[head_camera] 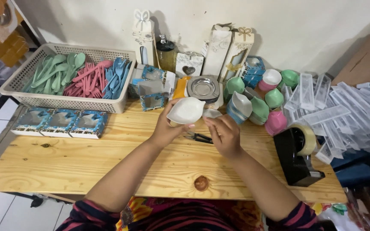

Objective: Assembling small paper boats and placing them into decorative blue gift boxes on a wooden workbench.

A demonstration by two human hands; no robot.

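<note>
A pale wooden table (108, 162) carries everything within arm's reach, stock ranged along the wall and the middle strip kept for handling. At the back left a cream plastic basket (18, 87) holds spoons and forks sorted by colour, green, pink, blue, so each can be picked without searching. To the right lies a loose heap of clear plastic sleeves (343, 115), and a black tape dispenser (298, 160) stands at the near right edge, close to the right hand. Three blue window boxes (61, 122) sit in a row before the basket. Stacked leaf-shaped bowls (253, 107) in green, pink and white crowd the centre back beside small metal plates (203, 89). The left hand (168, 128) grips a white leaf-shaped bowl (186, 110) from below, lifted clear of the table and tilted so its hollow faces the camera; its long axis runs left to right, the pointed tip toward the right. The right hand (223, 134) pinches a second small white piece (212, 113) just beside that tip. Small dark scissors (200, 137) lie under the hands.
</note>
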